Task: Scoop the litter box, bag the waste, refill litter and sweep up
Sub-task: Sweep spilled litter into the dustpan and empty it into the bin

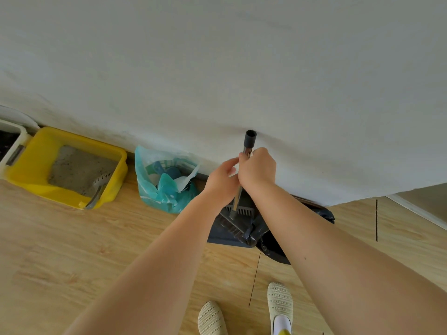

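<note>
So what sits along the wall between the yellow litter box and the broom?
The teal plastic bag, seen in the head view, standing between litter box and broom.

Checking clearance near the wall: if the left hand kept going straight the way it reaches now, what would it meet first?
The broom handle, which the left hand already touches beside the right hand.

1 litter box [43,151], 2 bags [167,187], 2 slippers [279,301].

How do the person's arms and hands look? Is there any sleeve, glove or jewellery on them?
Both forearms are bare up to the frame edge: no sleeve shows. The left hand and right hand wear no gloves. No ring, watch or bracelet is visible. A small dark mark sits on the right forearm.
</note>
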